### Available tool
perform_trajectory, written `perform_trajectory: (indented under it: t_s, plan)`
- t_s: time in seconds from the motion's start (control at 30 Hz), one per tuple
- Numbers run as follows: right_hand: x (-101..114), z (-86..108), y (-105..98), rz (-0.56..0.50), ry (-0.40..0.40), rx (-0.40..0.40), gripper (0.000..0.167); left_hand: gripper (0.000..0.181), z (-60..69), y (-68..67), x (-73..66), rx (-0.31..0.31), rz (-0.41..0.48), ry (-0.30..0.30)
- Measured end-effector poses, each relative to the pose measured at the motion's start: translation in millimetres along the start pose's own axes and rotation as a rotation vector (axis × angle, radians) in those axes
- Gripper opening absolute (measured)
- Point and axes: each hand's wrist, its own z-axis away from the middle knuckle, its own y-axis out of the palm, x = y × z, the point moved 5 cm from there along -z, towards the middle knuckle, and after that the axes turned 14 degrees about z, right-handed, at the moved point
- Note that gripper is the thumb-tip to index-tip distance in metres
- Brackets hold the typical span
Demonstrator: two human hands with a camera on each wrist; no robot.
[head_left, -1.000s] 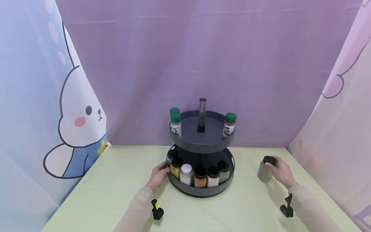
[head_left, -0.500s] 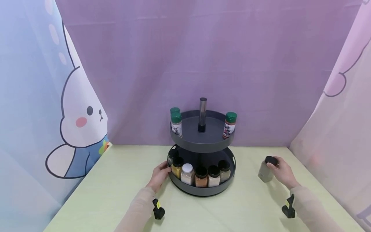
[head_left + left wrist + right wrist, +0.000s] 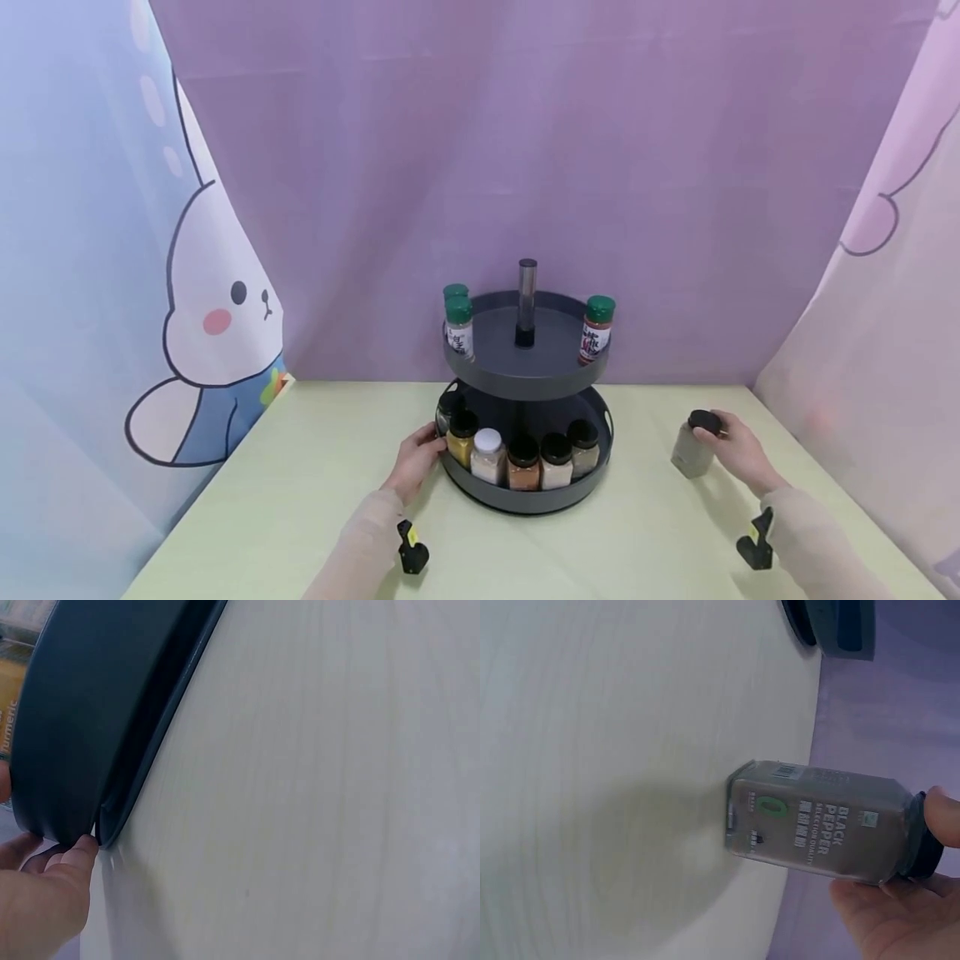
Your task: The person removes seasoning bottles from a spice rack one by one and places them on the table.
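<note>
Left hand (image 3: pixel 416 462): I see its fingers curled onto the lower tray (image 3: pixel 525 501), thumb by the rim, fingertips against the outer wall near the base.
Right hand (image 3: pixel 741 458): I have thumb and fingers clamped on the black lid (image 3: pixel 928 851) of the pepper jar (image 3: pixel 817 825).
Pepper jar: flat-sided, filled grey-brown, marked BLACK PEPPER with a green ring; it tilts, lid toward my right hand, at the worktop's (image 3: pixel 615 550) right side, well apart from the trays. I can't tell whether its base touches down.
Lower tray: six spice jars (image 3: pixel 522 477) around its left and front, one lid white.
Upper tray (image 3: pixel 525 387): three green-capped bottles (image 3: pixel 597 339), two left, one right.
Edges: purple curtain (image 3: pixel 600 167) along the back, pale curtain (image 3: pixel 877 358) beyond my right hand.
Room: I see a stretch of worktop between jar and trays, more in front.
</note>
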Motion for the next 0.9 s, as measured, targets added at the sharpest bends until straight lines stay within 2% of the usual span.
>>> perform_trajectory:
  t_s: [0.1,0.17,0.27,0.4,0.5,0.63,0.77,0.9]
  plan:
    - [5.7,1.4,-5.6,0.02,-0.025,-0.018,0.075,0.059,-0.3,0.4,0.4,-0.001,0.005,0.006]
    - [14.5,2.4,-11.8,0.052,-0.057,-0.06,0.071,0.058,-0.7,1.1,-0.6,0.0,0.004,0.011]
    - [33.7,2.9,-21.5,0.117,-0.118,-0.136,0.06,0.058,-1.2,1.9,-1.5,0.0,0.0,0.019]
    - [63.0,1.7,-22.8,0.121,-0.22,-0.15,0.051,0.058,-0.9,1.7,-1.0,-0.003,-0.004,0.01]
    - [84.5,0.6,-15.3,0.074,-0.311,-0.095,0.048,0.058,-0.2,0.9,-1.6,-0.008,-0.001,0.004]
    - [108.1,0.9,-0.2,0.012,-0.399,0.02,0.047,0.058,0.1,1.5,-3.9,-0.001,0.005,0.015]
    - [123.4,2.7,19.2,-0.015,-0.445,0.13,0.053,0.058,0.5,1.5,-3.7,0.007,0.002,0.016]
    - [130.3,5.1,36.4,-0.011,-0.46,0.198,0.061,0.059,0.2,2.1,-0.5,0.005,0.002,0.012]
